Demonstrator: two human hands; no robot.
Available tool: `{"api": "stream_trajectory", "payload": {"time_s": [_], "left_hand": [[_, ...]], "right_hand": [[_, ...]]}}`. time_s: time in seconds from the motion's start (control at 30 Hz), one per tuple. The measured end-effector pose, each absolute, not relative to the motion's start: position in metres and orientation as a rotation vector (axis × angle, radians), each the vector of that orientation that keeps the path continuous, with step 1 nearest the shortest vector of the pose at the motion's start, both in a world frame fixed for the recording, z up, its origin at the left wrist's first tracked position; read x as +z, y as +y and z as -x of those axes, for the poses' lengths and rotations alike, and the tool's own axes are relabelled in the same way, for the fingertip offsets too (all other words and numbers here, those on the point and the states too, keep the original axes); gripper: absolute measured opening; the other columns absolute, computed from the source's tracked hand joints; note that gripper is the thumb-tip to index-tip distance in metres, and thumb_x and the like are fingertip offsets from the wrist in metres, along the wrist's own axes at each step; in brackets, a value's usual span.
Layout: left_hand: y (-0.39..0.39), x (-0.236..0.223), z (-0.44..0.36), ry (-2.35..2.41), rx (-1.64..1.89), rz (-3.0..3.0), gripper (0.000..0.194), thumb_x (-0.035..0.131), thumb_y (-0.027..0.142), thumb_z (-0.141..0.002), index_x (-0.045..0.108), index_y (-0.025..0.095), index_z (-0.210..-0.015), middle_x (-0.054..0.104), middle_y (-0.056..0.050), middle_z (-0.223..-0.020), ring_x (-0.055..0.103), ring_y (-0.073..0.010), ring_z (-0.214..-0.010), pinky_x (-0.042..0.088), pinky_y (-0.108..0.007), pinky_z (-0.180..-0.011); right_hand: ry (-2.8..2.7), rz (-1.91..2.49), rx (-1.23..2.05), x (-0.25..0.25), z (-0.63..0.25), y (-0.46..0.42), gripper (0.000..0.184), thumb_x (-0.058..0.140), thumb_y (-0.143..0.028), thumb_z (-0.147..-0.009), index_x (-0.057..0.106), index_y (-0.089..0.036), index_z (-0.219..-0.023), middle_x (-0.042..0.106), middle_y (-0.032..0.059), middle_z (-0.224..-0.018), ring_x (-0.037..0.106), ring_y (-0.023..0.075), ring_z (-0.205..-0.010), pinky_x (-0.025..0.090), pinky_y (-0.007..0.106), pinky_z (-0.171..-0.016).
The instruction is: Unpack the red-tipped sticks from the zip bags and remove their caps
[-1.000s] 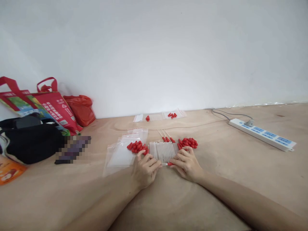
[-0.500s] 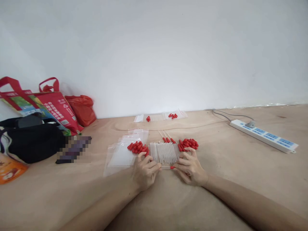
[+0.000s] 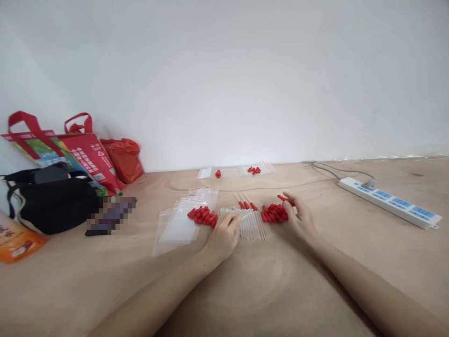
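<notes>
My left hand (image 3: 226,234) lies over the left part of a row of thin clear tubes (image 3: 253,227), its fingers bent together and pointing down at them. Whatever its fingertips grip is hidden. Between the thumb and fingers of my right hand (image 3: 300,216) is a red rubber bulb (image 3: 281,198), raised a little above the right pile of red bulbs (image 3: 273,213). Another pile of red bulbs (image 3: 202,216) is beside my left hand. Behind the row lie three thin tubes with red bulbs (image 3: 246,205) on their near ends.
Clear zip bags (image 3: 178,227) overlap at the left. Further back, a clear bag (image 3: 231,172) has red bulbs near it. A white power strip (image 3: 389,201) with a grey cable lies at the right. A black bag (image 3: 52,206), shopping bags (image 3: 94,159) and an orange packet (image 3: 21,243) stand left.
My hands have moved apart. The red-tipped tube between them at the near edge is out of sight. My left hand went onto the tubes; my right hand moved right and up to a bulb.
</notes>
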State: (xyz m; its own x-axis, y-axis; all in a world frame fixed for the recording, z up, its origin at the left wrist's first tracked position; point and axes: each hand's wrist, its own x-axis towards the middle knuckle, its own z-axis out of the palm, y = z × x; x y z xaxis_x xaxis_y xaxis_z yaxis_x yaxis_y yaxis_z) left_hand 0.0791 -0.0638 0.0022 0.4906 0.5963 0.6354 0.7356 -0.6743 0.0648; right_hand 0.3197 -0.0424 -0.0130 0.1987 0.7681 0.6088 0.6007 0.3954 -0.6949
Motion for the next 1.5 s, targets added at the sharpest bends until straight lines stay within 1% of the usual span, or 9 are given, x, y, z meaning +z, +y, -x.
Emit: {"api": "stream_trajectory", "payload": {"time_s": [0.23,0.4,0.5,0.63,0.73,0.9,1.1,1.33,1.5], "left_hand": [[-0.046,0.009,-0.126,-1.038,-0.666,2.555,0.012,0.046,0.007,-0.077,0.056,0.015,-0.076,0.055,-0.004,-0.074,0.053,-0.0168,-0.071,0.042,-0.029,-0.067],[-0.048,0.008,-0.141,-0.992,-0.592,2.569,0.010,0.052,0.011,-0.074,0.056,0.015,-0.066,0.056,-0.004,-0.070,0.053,-0.0180,-0.069,0.039,-0.032,-0.065],[-0.052,0.008,-0.143,-1.009,-0.583,2.559,0.014,0.057,0.025,-0.075,0.059,0.015,-0.066,0.058,-0.005,-0.071,0.052,-0.0197,-0.072,0.036,-0.036,-0.068],[-0.059,0.009,-0.142,-1.053,-0.655,2.570,0.037,0.059,0.052,-0.069,0.063,0.015,-0.070,0.060,-0.006,-0.074,0.050,-0.0217,-0.078,0.034,-0.039,-0.074],[-0.066,0.011,-0.135,-1.072,-0.747,2.577,0.045,0.057,0.060,-0.066,0.063,0.017,-0.074,0.060,-0.007,-0.078,0.050,-0.0219,-0.079,0.033,-0.040,-0.077],[-0.074,0.012,-0.098,-0.990,-0.883,2.554,0.039,0.053,0.053,-0.072,0.063,0.019,-0.088,0.061,-0.006,-0.084,0.051,-0.0203,-0.079,0.032,-0.041,-0.081],[-0.076,0.011,-0.038,-1.004,-0.866,2.511,0.025,0.056,0.040,-0.074,0.063,0.020,-0.086,0.061,-0.006,-0.084,0.051,-0.0201,-0.080,0.035,-0.040,-0.079],[-0.075,0.009,-0.027,-1.127,-0.932,2.491,0.016,0.056,0.030,-0.076,0.063,0.020,-0.086,0.060,-0.005,-0.083,0.051,-0.0199,-0.082,0.036,-0.039,-0.078],[-0.076,0.009,-0.027,-1.148,-0.943,2.497,0.013,0.054,0.028,-0.077,0.063,0.020,-0.081,0.060,-0.005,-0.083,0.052,-0.0196,-0.083,0.035,-0.039,-0.079]], "right_hand": [[-1.340,1.332,0.267,-0.011,-0.331,-0.040,0.034,0.052,-0.046,-0.075,0.062,-0.016,-0.088,0.064,0.0059,-0.076,0.054,0.0157,-0.066,0.042,0.026,-0.055],[-1.516,1.326,0.098,-0.008,-0.329,-0.040,0.030,0.053,-0.047,-0.074,0.066,-0.021,-0.085,0.067,0.0037,-0.076,0.056,0.0159,-0.067,0.039,0.033,-0.073],[-1.625,1.350,-0.022,-0.008,-0.325,-0.042,0.029,0.052,-0.048,-0.075,0.067,-0.023,-0.078,0.067,0.0031,-0.074,0.055,0.0169,-0.069,0.032,0.036,-0.078],[-1.744,1.353,-0.184,-0.007,-0.318,-0.043,0.025,0.054,-0.046,-0.076,0.068,-0.025,-0.075,0.065,0.0030,-0.078,0.053,0.0183,-0.078,0.026,0.036,-0.080],[-1.814,1.351,-0.282,-0.007,-0.313,-0.042,0.023,0.054,-0.045,-0.076,0.067,-0.026,-0.075,0.064,0.0031,-0.084,0.051,0.0187,-0.083,0.023,0.037,-0.082],[-1.920,1.371,-0.344,-0.007,-0.307,-0.041,0.021,0.055,-0.044,-0.076,0.066,-0.026,-0.073,0.062,0.0025,-0.087,0.049,0.0193,-0.085,0.020,0.041,-0.086],[-1.951,1.407,-0.235,-0.003,-0.306,-0.044,0.023,0.056,-0.048,-0.073,0.065,-0.027,-0.074,0.061,0.0024,-0.088,0.049,0.0198,-0.084,0.023,0.043,-0.085],[-1.984,1.680,0.029,0.030,-0.285,-0.014,0.018,0.050,-0.033,-0.076,0.066,-0.025,-0.072,0.065,0.0053,-0.086,0.052,0.0224,-0.087,0.028,0.042,-0.081],[-2.037,1.949,0.235,0.041,-0.257,0.019,0.020,0.058,-0.031,-0.066,0.060,-0.019,-0.050,0.060,0.0066,-0.054,0.057,0.0255,-0.072,0.031,0.050,-0.078]]}}
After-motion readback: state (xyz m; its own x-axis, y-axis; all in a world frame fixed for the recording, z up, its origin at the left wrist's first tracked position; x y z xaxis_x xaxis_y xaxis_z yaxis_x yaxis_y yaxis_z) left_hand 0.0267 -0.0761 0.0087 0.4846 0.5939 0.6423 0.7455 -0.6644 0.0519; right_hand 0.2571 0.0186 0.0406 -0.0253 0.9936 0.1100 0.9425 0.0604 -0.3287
